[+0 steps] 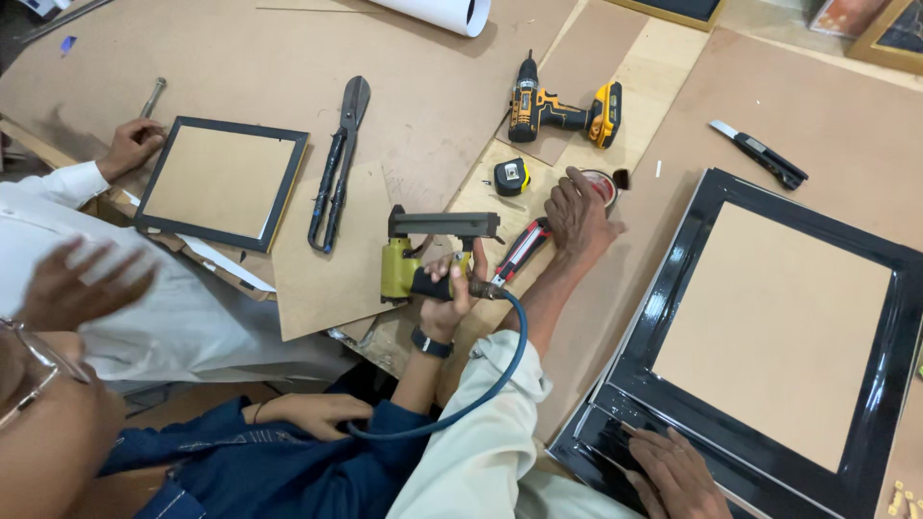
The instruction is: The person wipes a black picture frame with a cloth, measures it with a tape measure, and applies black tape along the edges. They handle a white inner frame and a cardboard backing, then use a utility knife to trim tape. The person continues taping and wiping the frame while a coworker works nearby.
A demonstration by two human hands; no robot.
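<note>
Black picture frame, the large glossy one with a brown backing board, lies on the desk at my right. My right hand rests flat on its near rail, grip released, fingers spread. Left of that frame, my left hand lies palm down over one tape roll, just beside one red utility knife; I cannot tell whether that grip is clenched on anything. Further left of the frame, another person's hand grasps one green nail gun with a blue hose. I count two frames, the second a small frame far left, plus one cordless drill, one tape measure, one pair of snips and a second, black utility knife.
</note>
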